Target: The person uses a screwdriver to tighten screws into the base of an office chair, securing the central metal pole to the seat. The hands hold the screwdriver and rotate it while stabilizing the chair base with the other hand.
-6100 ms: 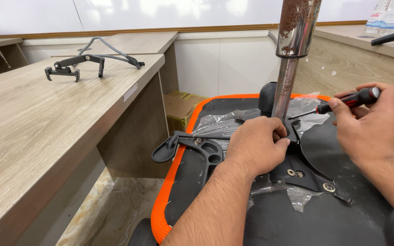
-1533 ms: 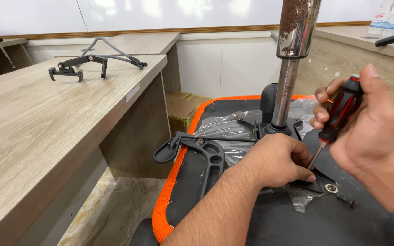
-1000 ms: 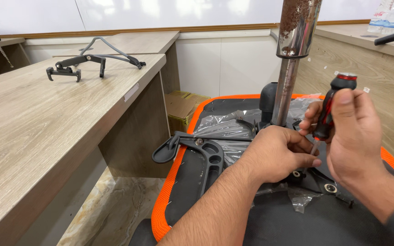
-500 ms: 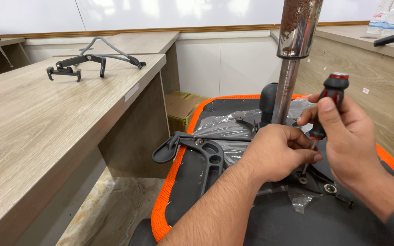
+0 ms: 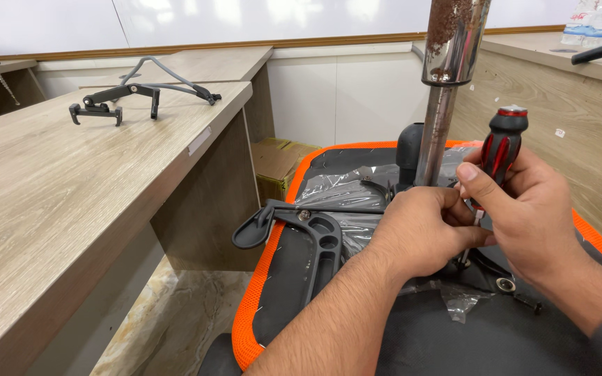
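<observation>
Right hand (image 5: pixel 534 212) grips the red-and-black screwdriver (image 5: pixel 502 150) upright, fingers wrapped round its handle, tip down at the upturned chair seat (image 5: pixel 294 278) beside the rusty post (image 5: pixel 444 90). Left hand (image 5: pixel 423 230) curls close by the blade, perhaps steadying it.

Two hands worked together: the left hand (image 5: pixel 426 233) and the right hand (image 5: pixel 524 209). One red-and-black screwdriver (image 5: pixel 499 150) stood in the right grip. One rusty metal column (image 5: pixel 447 83) rose just behind it. One black lever (image 5: pixel 294 226) lay left of the hands.
</observation>
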